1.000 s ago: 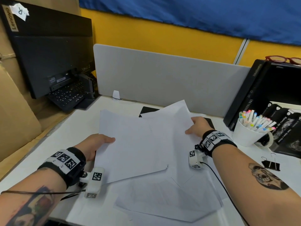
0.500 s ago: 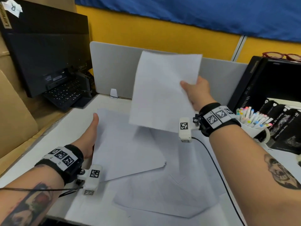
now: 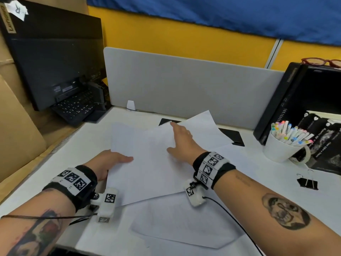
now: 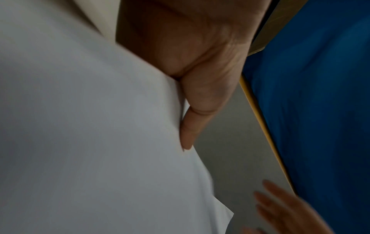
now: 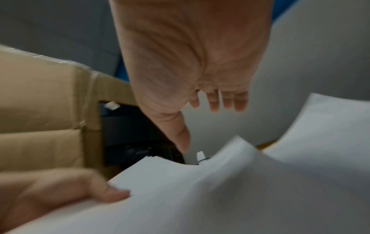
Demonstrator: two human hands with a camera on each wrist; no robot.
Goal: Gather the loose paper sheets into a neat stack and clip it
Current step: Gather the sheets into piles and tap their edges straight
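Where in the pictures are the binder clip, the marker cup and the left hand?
binder clip (image 3: 307, 182): head view, on its black body.
marker cup (image 3: 278, 150): head view, on its white wall.
left hand (image 3: 108, 160): head view, on its back.

Matt white paper sheets (image 3: 151, 163) on a smooth white desk (image 3: 249, 163) — glossy black binder clip (image 3: 307, 183), metal handles.

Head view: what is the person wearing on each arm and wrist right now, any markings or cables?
Both forearms are bare and tattooed. The left hand and the right hand each have a black wristband with white square-coded tags. A small white camera block with a similar code hangs under each wrist. A thin black cable runs back from each one.
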